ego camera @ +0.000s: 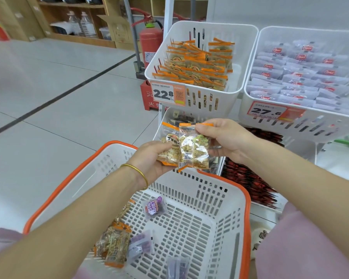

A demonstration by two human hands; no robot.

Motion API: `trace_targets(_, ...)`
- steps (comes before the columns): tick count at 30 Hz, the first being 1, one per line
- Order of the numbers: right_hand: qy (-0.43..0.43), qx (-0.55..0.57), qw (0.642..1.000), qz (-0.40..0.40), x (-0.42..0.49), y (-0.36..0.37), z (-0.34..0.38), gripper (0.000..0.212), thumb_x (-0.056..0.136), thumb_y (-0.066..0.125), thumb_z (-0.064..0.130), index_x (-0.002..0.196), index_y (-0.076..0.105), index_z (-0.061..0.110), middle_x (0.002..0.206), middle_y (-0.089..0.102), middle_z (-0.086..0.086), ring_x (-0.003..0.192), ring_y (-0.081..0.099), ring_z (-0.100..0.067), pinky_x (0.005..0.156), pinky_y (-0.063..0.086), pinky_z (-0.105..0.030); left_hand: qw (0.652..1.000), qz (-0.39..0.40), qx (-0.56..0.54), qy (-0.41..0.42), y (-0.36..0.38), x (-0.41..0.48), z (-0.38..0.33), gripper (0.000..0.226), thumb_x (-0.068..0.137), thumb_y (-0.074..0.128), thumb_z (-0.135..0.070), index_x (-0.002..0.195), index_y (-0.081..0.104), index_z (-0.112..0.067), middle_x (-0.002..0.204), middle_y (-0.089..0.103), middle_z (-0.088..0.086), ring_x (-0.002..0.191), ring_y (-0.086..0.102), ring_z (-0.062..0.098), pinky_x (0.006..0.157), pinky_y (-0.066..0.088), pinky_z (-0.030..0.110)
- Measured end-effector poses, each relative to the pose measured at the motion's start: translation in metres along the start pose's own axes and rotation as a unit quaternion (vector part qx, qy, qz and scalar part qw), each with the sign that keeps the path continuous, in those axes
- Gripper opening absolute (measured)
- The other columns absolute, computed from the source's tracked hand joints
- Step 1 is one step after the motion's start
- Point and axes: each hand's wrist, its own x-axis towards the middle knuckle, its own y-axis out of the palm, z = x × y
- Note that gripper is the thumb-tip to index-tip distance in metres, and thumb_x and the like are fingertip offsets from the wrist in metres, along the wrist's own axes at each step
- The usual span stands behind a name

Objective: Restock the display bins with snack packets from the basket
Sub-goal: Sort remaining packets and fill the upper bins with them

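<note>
Over the far rim of the white basket with orange trim [226, 200], both hands hold clear orange-edged nut packets [193, 150]. My left hand [153, 158], with a gold bangle on the wrist, grips the lower left of the packets. My right hand [224, 137] pinches the top edge of the front packet. In the basket lie more orange-edged packets [114, 246] and purple packets [154, 207]. The upper left display bin [238, 63] holds the same orange-edged packets [197, 67].
A second white bin [256, 101] to the right holds pale packets with red logos. Lower bins hold dark packets and red packets [248, 180]. A red fire extinguisher [150, 45] stands behind the rack. Grey tiled floor extends to the left; wooden shelves stand far back.
</note>
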Motion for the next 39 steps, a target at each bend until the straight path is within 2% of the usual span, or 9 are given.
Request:
trace_targets(3, -0.014, -0.013, 1.0, -0.016, -0.002, -0.001, 0.003, 0.012, 0.093, 0.059, 0.023, 0.085, 0.063, 0.015, 0.064, 0.049, 0.001, 0.048, 0.045, -0.011, 0.044, 0.049, -0.021, 1.0, 0.004, 0.016, 0.009, -0.001, 0.001, 0.001, 0.024, 0.095, 0.05, -0.011, 0.116, 0.053, -0.002, 0.11, 0.065, 0.019, 0.092, 0.066, 0.029, 0.073, 0.059, 0.038)
trace_targets(8, -0.125, -0.231, 0.957, -0.121, -0.001, -0.009, 0.005, 0.01, 0.096, 0.052, 0.012, 0.098, 0.06, 0.017, 0.079, 0.053, 0.0, 0.04, 0.057, -0.012, 0.048, 0.056, -0.031, 0.998, -0.011, 0.05, 0.044, -0.003, 0.002, 0.003, 0.029, 0.097, 0.047, -0.018, 0.125, 0.049, -0.011, 0.115, 0.064, 0.015, 0.096, 0.066, 0.03, 0.083, 0.055, 0.042)
trace_targets(12, -0.044, -0.081, 0.995, -0.029, -0.003, -0.007, 0.006, 0.014, 0.094, 0.052, 0.004, 0.095, 0.066, 0.005, 0.074, 0.061, -0.014, 0.05, 0.065, -0.016, 0.05, 0.057, -0.026, 0.995, 0.006, 0.079, 0.054, 0.0, 0.0, 0.003, 0.029, 0.097, 0.048, -0.02, 0.126, 0.049, -0.016, 0.116, 0.065, 0.014, 0.097, 0.066, 0.03, 0.086, 0.054, 0.044)
trace_targets(17, -0.003, 0.024, 0.998, 0.064, -0.003, -0.004, 0.011, 0.016, 0.087, 0.053, -0.002, 0.099, 0.064, -0.002, 0.087, 0.071, -0.022, 0.077, 0.072, -0.026, 0.063, 0.06, -0.029, 0.994, -0.005, 0.096, 0.051, -0.002, 0.0, 0.003, 0.024, 0.098, 0.046, -0.02, 0.121, 0.053, -0.015, 0.115, 0.064, 0.017, 0.105, 0.062, 0.035, 0.085, 0.053, 0.043)
trace_targets(22, -0.139, -0.211, 0.967, 0.008, -0.002, -0.001, 0.005, 0.015, 0.083, 0.07, 0.02, 0.081, 0.07, 0.005, 0.062, 0.06, -0.004, 0.047, 0.05, -0.009, 0.047, 0.043, -0.022, 0.997, 0.022, 0.07, 0.03, 0.001, -0.003, 0.0, 0.018, 0.098, 0.045, -0.02, 0.111, 0.055, -0.014, 0.105, 0.063, 0.017, 0.09, 0.064, 0.031, 0.076, 0.055, 0.042)
trace_targets(27, -0.238, -0.349, 0.906, -0.028, 0.003, -0.004, 0.009, 0.029, 0.081, 0.072, 0.027, 0.079, 0.067, -0.001, 0.085, 0.062, -0.014, 0.078, 0.055, -0.024, 0.075, 0.047, -0.038, 0.996, 0.044, 0.071, -0.01, 0.002, -0.003, 0.001, 0.036, 0.099, 0.04, -0.037, 0.122, 0.054, -0.013, 0.113, 0.066, 0.018, 0.101, 0.065, 0.034, 0.079, 0.056, 0.043)
trace_targets(32, -0.26, -0.388, 0.884, 0.014, 0.001, -0.007, 0.011, 0.018, 0.083, 0.071, 0.023, 0.085, 0.068, 0.005, 0.08, 0.065, -0.003, 0.069, 0.055, -0.015, 0.065, 0.044, -0.029, 0.983, 0.072, 0.166, 0.021, -0.002, -0.003, 0.003, 0.046, 0.087, 0.051, -0.05, 0.122, 0.055, -0.02, 0.114, 0.067, 0.008, 0.097, 0.068, 0.024, 0.083, 0.056, 0.041)
trace_targets(35, -0.28, -0.377, 0.883, -0.003, 0.001, -0.004, 0.011, 0.018, 0.08, 0.074, 0.024, 0.083, 0.067, 0.007, 0.068, 0.058, 0.006, 0.065, 0.054, -0.013, 0.065, 0.045, -0.029, 0.962, 0.101, 0.247, 0.048, -0.001, -0.005, 0.006, 0.061, 0.07, 0.077, -0.041, 0.121, 0.053, -0.017, 0.113, 0.067, 0.009, 0.097, 0.068, 0.021, 0.087, 0.055, 0.041)
trace_targets(39, -0.293, -0.37, 0.881, -0.025, 0.0, -0.002, 0.011, 0.021, 0.077, 0.076, 0.03, 0.078, 0.065, 0.011, 0.071, 0.063, 0.001, 0.068, 0.058, -0.017, 0.069, 0.052, -0.038, 0.957, 0.112, 0.259, 0.068, 0.004, -0.006, 0.008, 0.061, 0.06, 0.077, -0.026, 0.115, 0.053, -0.014, 0.107, 0.068, 0.011, 0.094, 0.068, 0.022, 0.086, 0.055, 0.04)
